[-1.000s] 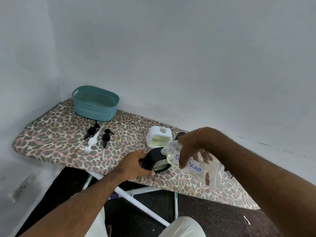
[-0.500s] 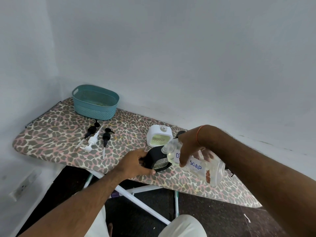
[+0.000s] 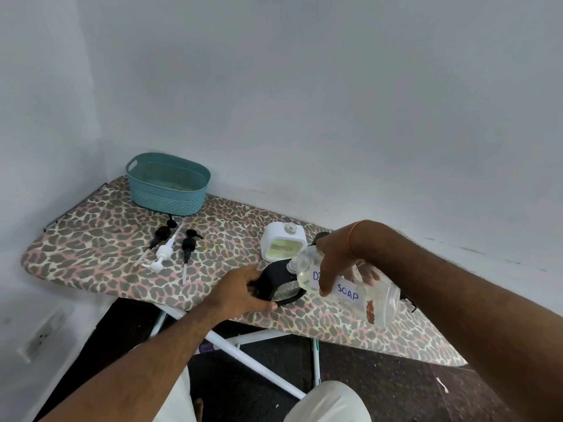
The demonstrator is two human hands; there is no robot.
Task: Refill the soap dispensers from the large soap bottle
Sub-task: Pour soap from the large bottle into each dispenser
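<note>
On the ironing board (image 3: 100, 239), beside the white dispenser (image 3: 283, 245), the right hand (image 3: 338, 263) grips the tilted large soap bottle (image 3: 347, 287), mouth over the black dispenser (image 3: 278, 283) steadied in the left hand (image 3: 243, 295)'s grasp. Pour slowly, holding the mouths aligned.

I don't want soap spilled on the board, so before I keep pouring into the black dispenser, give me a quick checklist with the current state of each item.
1. Large soap bottle gripped by right hand: ok.
2. Black dispenser steadied by left hand: ok.
3. Bottle neck over the dispenser's opening: ok, tilted down to it.
4. Soap left in the bottle: ok, some pooled near the neck.
5. Fill level in the black dispenser: cannot tell.
6. Pumps clear of the pour: ok, lying apart on the ironing board.
</note>
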